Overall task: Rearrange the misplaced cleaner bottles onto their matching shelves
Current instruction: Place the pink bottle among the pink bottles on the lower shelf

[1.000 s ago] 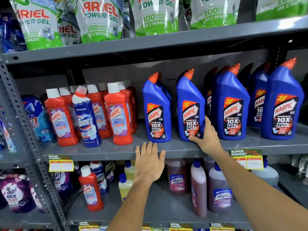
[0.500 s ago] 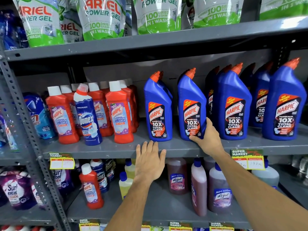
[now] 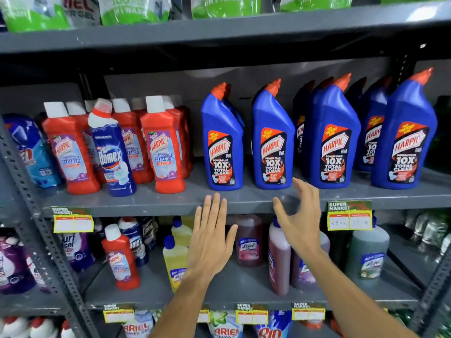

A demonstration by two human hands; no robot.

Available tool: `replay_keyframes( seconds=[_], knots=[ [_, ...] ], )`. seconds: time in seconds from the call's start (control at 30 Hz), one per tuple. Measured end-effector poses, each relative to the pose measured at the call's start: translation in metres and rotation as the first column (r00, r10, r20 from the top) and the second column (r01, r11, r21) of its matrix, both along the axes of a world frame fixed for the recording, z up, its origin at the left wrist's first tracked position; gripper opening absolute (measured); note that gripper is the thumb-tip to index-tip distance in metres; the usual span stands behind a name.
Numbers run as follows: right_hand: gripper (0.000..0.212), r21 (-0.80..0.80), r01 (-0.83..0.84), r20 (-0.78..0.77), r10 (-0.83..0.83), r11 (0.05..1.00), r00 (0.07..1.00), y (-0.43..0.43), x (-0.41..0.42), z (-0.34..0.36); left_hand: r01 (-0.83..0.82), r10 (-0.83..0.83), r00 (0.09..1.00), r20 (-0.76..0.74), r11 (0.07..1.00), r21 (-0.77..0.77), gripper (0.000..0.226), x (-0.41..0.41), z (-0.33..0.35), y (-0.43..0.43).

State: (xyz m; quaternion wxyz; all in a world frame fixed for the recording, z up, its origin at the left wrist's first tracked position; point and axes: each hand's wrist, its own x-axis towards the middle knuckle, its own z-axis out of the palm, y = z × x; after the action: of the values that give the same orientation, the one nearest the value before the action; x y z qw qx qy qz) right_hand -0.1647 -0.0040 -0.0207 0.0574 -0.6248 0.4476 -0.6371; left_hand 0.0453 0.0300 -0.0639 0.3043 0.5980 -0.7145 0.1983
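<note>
A: Where are your hands?
B: Your left hand (image 3: 210, 236) lies flat, fingers (image 3: 214, 206) spread and empty, just below the middle shelf (image 3: 170, 203) edge. Your right hand (image 3: 299, 222) hangs open beside it, holding nothing, near a blue Harpic (image 3: 272, 145).
A: And the misplaced bottles?
B: The Domex (image 3: 113, 152) stands among red Harpics (image 3: 161, 147) on that shelf. One red bottle (image 3: 120, 257) stands alone below it.

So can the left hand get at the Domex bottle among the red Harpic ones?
Probably yes. The left hand is open and empty, and the Domex bottle stands at the front edge of the middle shelf, with nothing in front of it.
</note>
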Motion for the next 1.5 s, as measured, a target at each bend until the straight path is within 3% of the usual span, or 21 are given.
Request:
replay_keyframes(
  seconds=[0.17,0.33,0.5,0.67,0.8,0.93,1.13,1.33,1.4,1.5],
  knots=[
    [0.057,-0.028,0.029,-0.054,-0.03,0.999,0.998,0.025,0.013,-0.054,0.02,-0.026,0.999,0.037,0.989,0.147,0.067,0.0,-0.069,0.01],
    [0.074,0.259,0.018,-0.104,0.01,0.966,0.994,0.018,0.013,-0.114,-0.053,0.012,0.994,0.105,0.917,0.396,0.07,0.011,-0.135,0.0],
    [0.095,0.449,0.067,-0.084,-0.033,0.891,0.996,-0.011,0.01,-0.153,-0.05,-0.016,0.993,0.115,0.835,0.547,0.072,0.025,-0.185,-0.019],
    [0.091,0.619,0.11,-0.056,-0.096,0.778,0.994,-0.038,0.012,-0.179,0.001,-0.036,0.999,0.038,0.733,0.68,0.08,0.032,-0.219,-0.03],
    [0.076,0.731,0.139,-0.032,-0.171,0.668,0.985,-0.049,0.015,-0.193,0.006,-0.008,1.0,-0.001,0.677,0.736,0.067,0.035,-0.245,-0.036],
    [0.072,0.738,0.144,-0.049,-0.16,0.659,0.986,-0.054,0.014,-0.205,-0.013,0.032,0.999,-0.011,0.673,0.74,0.084,0.047,-0.271,-0.039],
    [0.066,0.767,-0.021,-0.017,0.054,0.641,0.998,-0.055,0.011,-0.204,0.034,-0.012,0.999,-0.036,0.72,0.693,0.085,0.053,-0.279,-0.038],
    [0.055,0.792,-0.357,0.251,0.27,0.495,0.93,-0.06,0.01,-0.207,0.053,-0.045,0.999,-0.03,0.731,0.68,0.081,0.06,-0.281,-0.037],
    [0.058,0.79,-0.394,0.285,0.287,0.469,0.914,-0.062,0.009,-0.205,0.054,-0.05,0.998,-0.026,0.736,0.675,0.081,0.059,-0.28,-0.038],
    [0.069,0.809,-0.31,0.197,0.266,0.499,0.943,-0.064,0.013,-0.216,0.056,-0.05,0.998,-0.029,0.741,0.67,0.081,0.059,-0.281,-0.038]
  ],
)
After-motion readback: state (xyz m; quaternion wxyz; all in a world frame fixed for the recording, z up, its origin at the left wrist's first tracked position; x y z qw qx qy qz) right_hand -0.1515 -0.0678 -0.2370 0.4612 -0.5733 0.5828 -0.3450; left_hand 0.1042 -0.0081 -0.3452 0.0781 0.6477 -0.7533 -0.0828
